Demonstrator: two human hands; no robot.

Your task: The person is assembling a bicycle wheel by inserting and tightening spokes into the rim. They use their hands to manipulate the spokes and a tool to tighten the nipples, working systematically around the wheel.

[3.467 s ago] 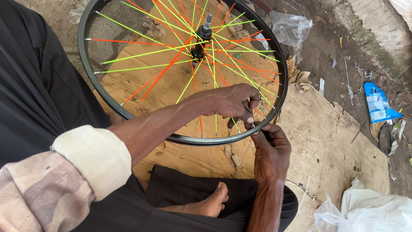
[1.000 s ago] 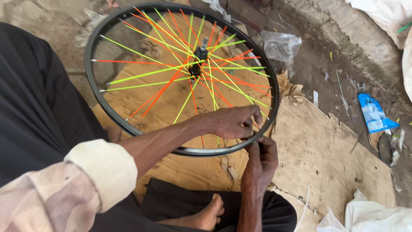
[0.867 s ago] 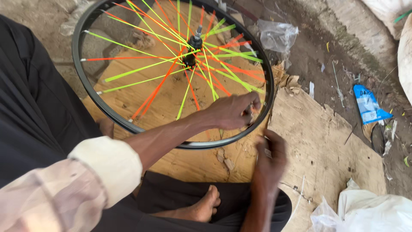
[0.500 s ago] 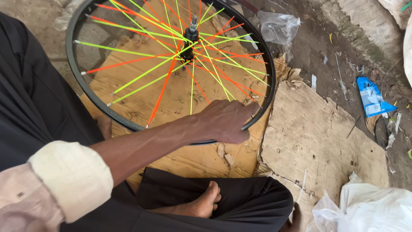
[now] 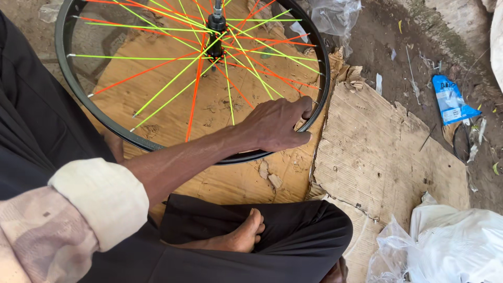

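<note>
The bicycle wheel (image 5: 157, 78) lies flat in front of me on a sheet of orange-brown board (image 5: 220, 181), its black rim ringing a fan of bright yellow-green and orange spokes that meet at the dark hub (image 5: 216, 23) near the top of my view. My left hand (image 5: 277, 124) reaches across it with the rolled pale sleeve (image 5: 99, 202) pushed up my forearm; the fingers are curled down over the near right stretch of the rim, thumb tucked under against it, so the hand is clamped on the wheel there. My right hand is mostly out of sight; only a sliver shows at the bottom edge, and I cannot tell how it is set. My bare foot (image 5: 238, 238) rests on my dark trousers just below the board. To the right lies worn cardboard (image 5: 377, 157), then dirt with a blue packet (image 5: 449, 99), and crumpled white plastic bags (image 5: 450, 246) in the lower right corner.
</note>
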